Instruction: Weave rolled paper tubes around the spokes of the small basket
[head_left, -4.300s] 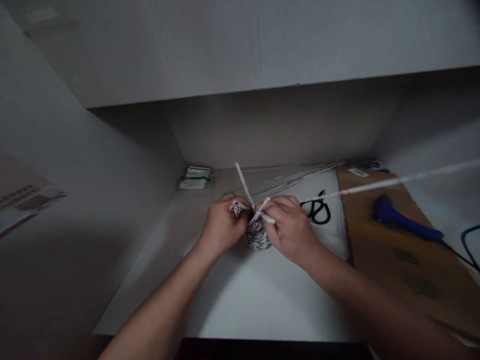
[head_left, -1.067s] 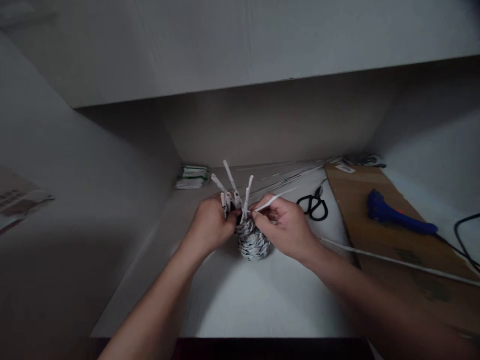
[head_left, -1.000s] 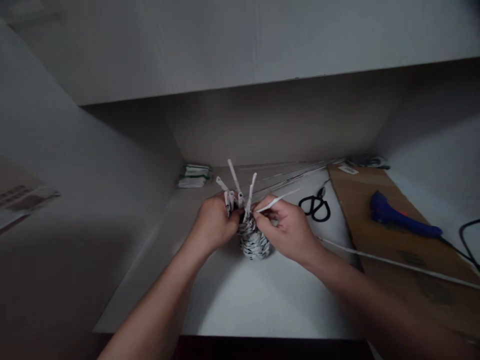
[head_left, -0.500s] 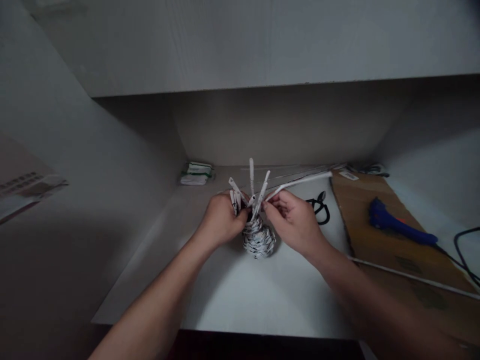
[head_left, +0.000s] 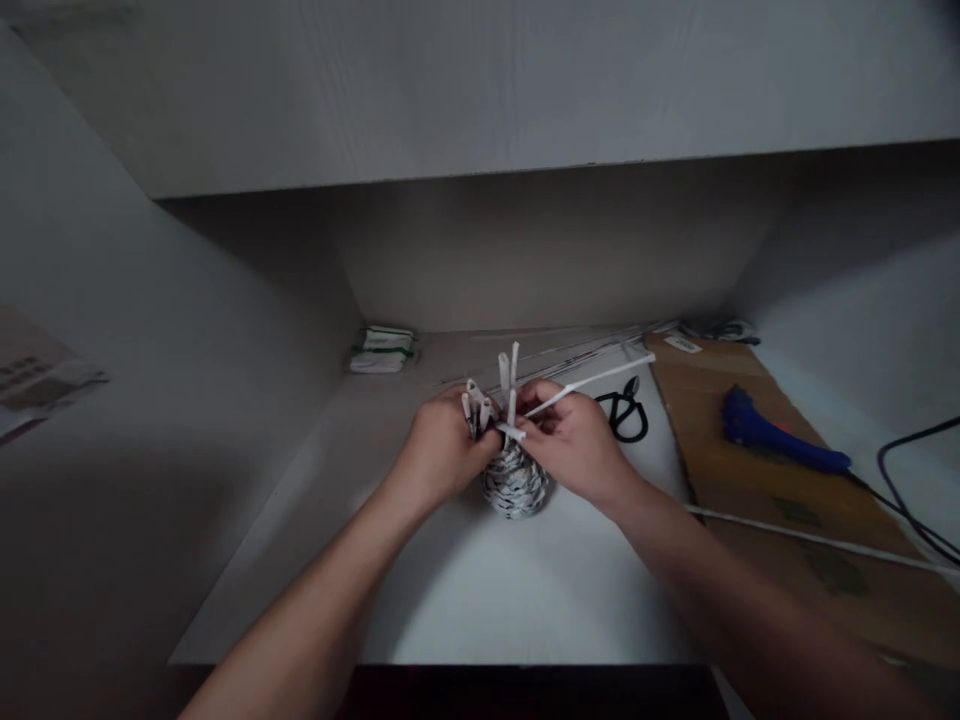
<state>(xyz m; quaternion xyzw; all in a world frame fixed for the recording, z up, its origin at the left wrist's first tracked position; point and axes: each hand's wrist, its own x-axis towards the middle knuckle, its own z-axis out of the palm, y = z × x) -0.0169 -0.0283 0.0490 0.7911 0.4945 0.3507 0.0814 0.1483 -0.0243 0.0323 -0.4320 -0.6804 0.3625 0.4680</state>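
Note:
A small round-bodied vase woven from rolled paper tubes (head_left: 516, 488) stands on the white surface, with several short tube ends sticking up from its neck. My left hand (head_left: 448, 440) is closed around the left side of the neck and the upright ends there. On the other side, my right hand (head_left: 574, 435) is closed, its fingers at a long white paper tube (head_left: 600, 377) that slants up to the right. The right thumb lies beside the neck, near a short end pointing right. Part of the neck is hidden behind the fingers.
Black-handled scissors (head_left: 628, 415) lie just beyond my right hand. On the right, a blue glue gun (head_left: 784, 435) with a cord rests on a cardboard sheet (head_left: 720, 490). Loose paper tubes (head_left: 592, 350) lie along the back, and a white-and-green packet (head_left: 382, 350) sits back left. A panel overhangs above.
My right hand has moved slightly left, closer to the neck, and the long tube has shifted with it. The upright ends lean differently. The whole view has shifted slightly.

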